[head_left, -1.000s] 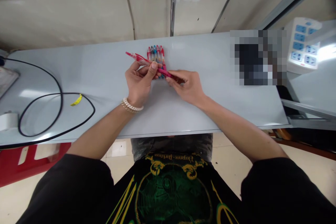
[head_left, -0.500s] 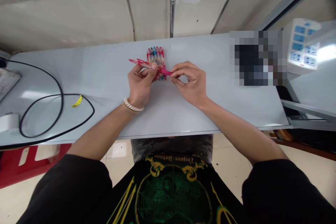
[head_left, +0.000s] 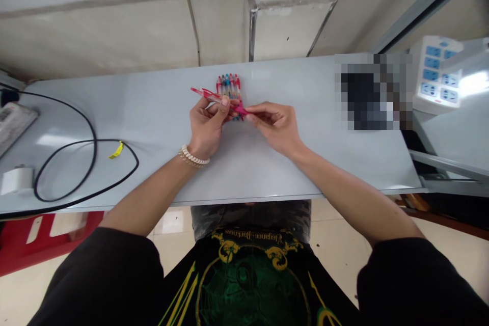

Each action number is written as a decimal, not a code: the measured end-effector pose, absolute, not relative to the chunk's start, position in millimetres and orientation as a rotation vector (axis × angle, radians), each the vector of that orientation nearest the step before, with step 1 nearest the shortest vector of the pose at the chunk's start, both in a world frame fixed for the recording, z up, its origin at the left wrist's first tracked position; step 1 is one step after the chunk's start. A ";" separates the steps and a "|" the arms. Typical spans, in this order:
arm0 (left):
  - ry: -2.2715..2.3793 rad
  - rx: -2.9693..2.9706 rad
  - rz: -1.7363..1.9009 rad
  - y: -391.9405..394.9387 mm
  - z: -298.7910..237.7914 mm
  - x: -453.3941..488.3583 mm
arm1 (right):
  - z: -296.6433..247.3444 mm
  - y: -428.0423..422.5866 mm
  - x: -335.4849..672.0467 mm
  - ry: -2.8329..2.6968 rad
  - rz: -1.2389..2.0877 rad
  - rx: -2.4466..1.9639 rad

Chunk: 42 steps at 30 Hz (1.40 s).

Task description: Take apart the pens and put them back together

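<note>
A pink pen (head_left: 208,96) lies slanted across my two hands above the grey table (head_left: 290,163). My left hand (head_left: 206,125) is closed round its barrel, thumb pressed on top; a beaded bracelet circles that wrist. My right hand (head_left: 275,125) pinches the pen's right end between thumb and fingers. Just behind the hands, a row of several coloured pens (head_left: 229,84) lies side by side on the table, their lower ends hidden by my fingers.
A black cable (head_left: 89,135) with a yellow tag (head_left: 116,151) loops over the left of the table, beside a white adapter (head_left: 15,179). A white power strip (head_left: 439,74) sits at the far right, next to a blurred dark object (head_left: 372,94).
My right hand has slid from lower on the pen's right end up to a pinch at its tip. The left hand has kept its grip. The view has shifted slightly.
</note>
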<state>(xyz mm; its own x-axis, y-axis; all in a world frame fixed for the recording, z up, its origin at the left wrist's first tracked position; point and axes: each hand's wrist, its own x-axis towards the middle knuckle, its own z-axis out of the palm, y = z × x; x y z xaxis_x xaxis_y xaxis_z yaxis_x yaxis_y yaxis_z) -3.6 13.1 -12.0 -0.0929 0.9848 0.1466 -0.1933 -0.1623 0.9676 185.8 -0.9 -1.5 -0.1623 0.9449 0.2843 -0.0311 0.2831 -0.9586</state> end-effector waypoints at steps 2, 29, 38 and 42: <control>1.001 1.124 1.491 13.0 -11.7 -3.5 | -3.2 -0.1 185.5 -1.440 1.078 -0.864; 1.150 0.833 1.582 28.2 9.2 -17.4 | -3.6 -0.3 185.5 -1.407 1.318 -0.877; 1.072 0.821 1.531 26.2 8.8 -14.4 | 0.9 2.1 188.7 -1.314 1.370 -0.907; 1.014 0.875 1.504 23.5 3.6 -13.0 | 0.9 2.3 189.4 -1.311 1.386 -0.912</control>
